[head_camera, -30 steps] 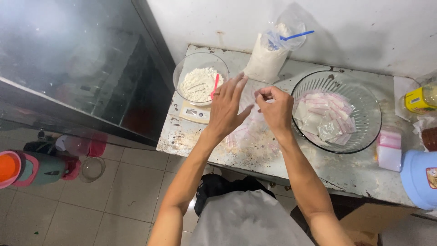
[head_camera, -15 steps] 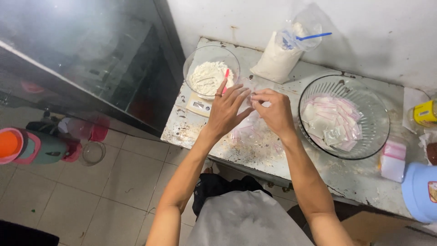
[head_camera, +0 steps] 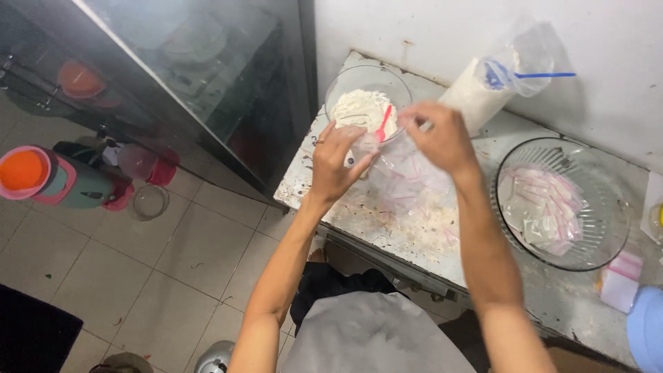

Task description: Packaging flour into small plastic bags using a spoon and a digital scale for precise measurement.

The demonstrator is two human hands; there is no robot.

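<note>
Worn white table [head_camera: 442,238], the landmark. On it, two glass bowls: the far-left bowl [head_camera: 345,83] holds white powder and one red spoon [head_camera: 384,123]; the larger right bowl [head_camera: 608,228] holds filled zip bags. One powder sack [head_camera: 473,93] leans at the table's back edge. Left hand [head_camera: 336,162], arm extended, pinches a small clear bag [head_camera: 364,146] just before the powder bowl. Right hand [head_camera: 442,135] is raised beside it, fingers curled together; what they hold is unclear.
</note>
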